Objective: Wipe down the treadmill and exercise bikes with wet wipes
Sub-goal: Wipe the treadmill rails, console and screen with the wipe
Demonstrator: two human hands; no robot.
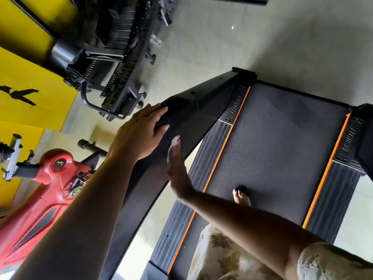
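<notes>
Your right hand (177,168) is flat against the near face of the treadmill's black upright (191,110). Its fingers (176,156) lie straight and close together and press a white wipe (174,143) onto the plastic. The wipe is crumpled, and only its top edge shows past your fingertips.

Your left hand (139,132) rests higher on the same upright, just above the wipe. Its fingers (156,110) are nearly straight along the outer edge and the thumb lies across the near face. It holds nothing loose.

You stand on the treadmill, with one bare foot (241,196) on the dark belt (272,148). Orange stripes (222,150) run down both sides of the belt, between it and the ribbed side rails (207,154).

A red bike (50,188) stands to your left, well apart from the upright, and your left forearm crosses in front of it. Behind it is a yellow wall (30,77) with a black figure printed on it. A black machine (121,47) with a chain and a weight stack sits farther off along the wall.

The one container in view is a clear bottle (155,40), which lies on the pale floor (262,37) beside that machine. It looks like a plastic water bottle, but it is too small and blurred to tell what is in it.
</notes>
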